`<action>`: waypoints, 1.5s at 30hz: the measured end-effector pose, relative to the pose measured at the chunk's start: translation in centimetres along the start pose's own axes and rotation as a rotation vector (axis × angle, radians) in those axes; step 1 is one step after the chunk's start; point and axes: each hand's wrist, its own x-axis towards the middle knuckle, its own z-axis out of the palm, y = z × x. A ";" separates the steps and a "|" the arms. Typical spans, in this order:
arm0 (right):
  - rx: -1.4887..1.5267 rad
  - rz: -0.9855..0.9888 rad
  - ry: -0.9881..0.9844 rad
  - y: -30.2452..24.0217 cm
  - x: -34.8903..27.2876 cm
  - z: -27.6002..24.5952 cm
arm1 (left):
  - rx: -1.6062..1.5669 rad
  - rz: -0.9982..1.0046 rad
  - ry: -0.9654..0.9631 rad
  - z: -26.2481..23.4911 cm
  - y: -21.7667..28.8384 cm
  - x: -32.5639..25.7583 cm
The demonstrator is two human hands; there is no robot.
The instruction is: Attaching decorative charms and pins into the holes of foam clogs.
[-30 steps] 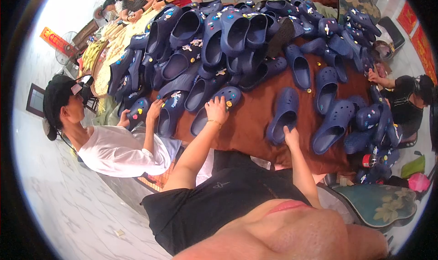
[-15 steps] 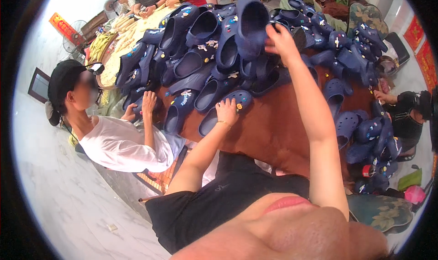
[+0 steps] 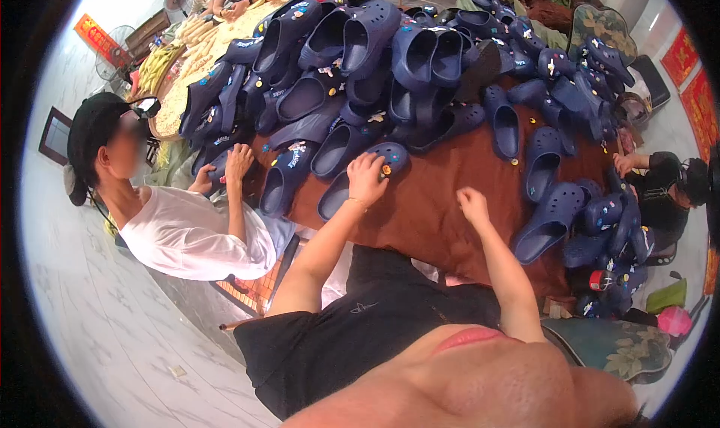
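Observation:
My left hand [image 3: 366,179] grips a navy foam clog [image 3: 391,156] with small colourful charms, lying on the brown cloth [image 3: 420,203] at the front of the pile. Over the cloth, to the right of that clog, hovers my right hand [image 3: 472,205]. Its fingers are curled together, and anything between them is too small or hidden to make out. Beyond both hands rises a large heap of navy clogs [image 3: 367,38], many with charms on them. A single clog [image 3: 502,124] lies past my right hand.
At left, a person in a white shirt [image 3: 199,229] handles a clog [image 3: 219,165]. On the right, another person in black [image 3: 667,195] sits beside more clogs [image 3: 551,222]. Farther back, people sit by a tray of pale, long produce [image 3: 196,57]. A patterned stool [image 3: 611,345] stands near right.
My right hand has let go of a clog at the top of the heap and come back toward me, its fingers now closed. My left hand stays on its clog.

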 end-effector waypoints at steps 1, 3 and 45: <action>-0.099 -0.098 0.099 1.7 -1.5 -0.6 | -0.123 0.038 0.130 -0.2 -0.2 -0.2; -0.221 -0.087 0.142 2.2 -3.9 -2.0 | -0.104 -0.079 0.289 -1.5 0.5 -1.3; -0.288 -0.155 0.392 3.3 -5.2 -1.2 | 0.510 0.396 -0.229 -3.8 13.4 24.7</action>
